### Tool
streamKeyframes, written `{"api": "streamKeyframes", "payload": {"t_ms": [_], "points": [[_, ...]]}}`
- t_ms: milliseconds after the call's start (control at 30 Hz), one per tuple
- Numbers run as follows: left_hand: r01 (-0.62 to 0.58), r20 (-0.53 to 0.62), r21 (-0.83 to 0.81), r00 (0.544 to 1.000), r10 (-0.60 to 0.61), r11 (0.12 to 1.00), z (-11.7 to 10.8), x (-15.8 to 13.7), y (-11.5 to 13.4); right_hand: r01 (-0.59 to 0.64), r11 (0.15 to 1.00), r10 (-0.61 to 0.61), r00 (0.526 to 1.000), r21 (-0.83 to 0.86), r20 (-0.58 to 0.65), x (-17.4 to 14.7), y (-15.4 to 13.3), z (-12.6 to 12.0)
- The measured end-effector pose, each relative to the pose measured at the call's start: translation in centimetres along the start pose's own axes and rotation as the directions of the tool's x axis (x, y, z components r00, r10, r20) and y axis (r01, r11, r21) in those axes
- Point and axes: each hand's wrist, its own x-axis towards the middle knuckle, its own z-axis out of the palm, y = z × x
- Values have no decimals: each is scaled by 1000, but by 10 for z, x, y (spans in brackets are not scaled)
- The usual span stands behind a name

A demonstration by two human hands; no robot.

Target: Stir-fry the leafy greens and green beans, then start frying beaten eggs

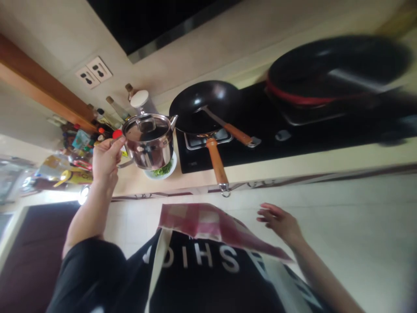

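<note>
- Pot (150, 153), steel and lidded, is hanging level or nearly so from the person's left hand (109, 154), appearing in front of and above a white bowl (173, 164) of chopped greens (162, 170) at the end of the desk (132, 184).
- The left hand is gripping the pot's side handle, thumb pressing on top; the right hand (280, 221) is holding nothing, its fingers curling loosely, well apart from everything on the stove (257, 150).
- The spout (174, 122) is pointing toward the wok (185, 108); whether it is touching the rim, the view is not showing.
- A spatula (236, 132) is lying across the wok, its wooden handle reaching out past the rim, while the wok's own handle (216, 163) is jutting over the front edge.
- For a steady carry, the wrist should probably be staying firm, since all the weight is pulling from one side.
- The lid (137, 127) is sitting loose, as far as one is judging, so any tilting should be slow.
- Both wooden handles are inviting a snag, so sleeve and forearm should be passing clear.
</note>
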Motion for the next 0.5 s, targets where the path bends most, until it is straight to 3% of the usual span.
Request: {"api": "streamKeyframes", "payload": {"t_ms": [267,500], "points": [[-51,53,152,998,44,987,41,29,12,-73,988,87,991,136,-98,-3,19,-26],[-55,74,266,997,36,962,59,37,22,-73,978,91,992,193,-86,2,26,-34]]}}
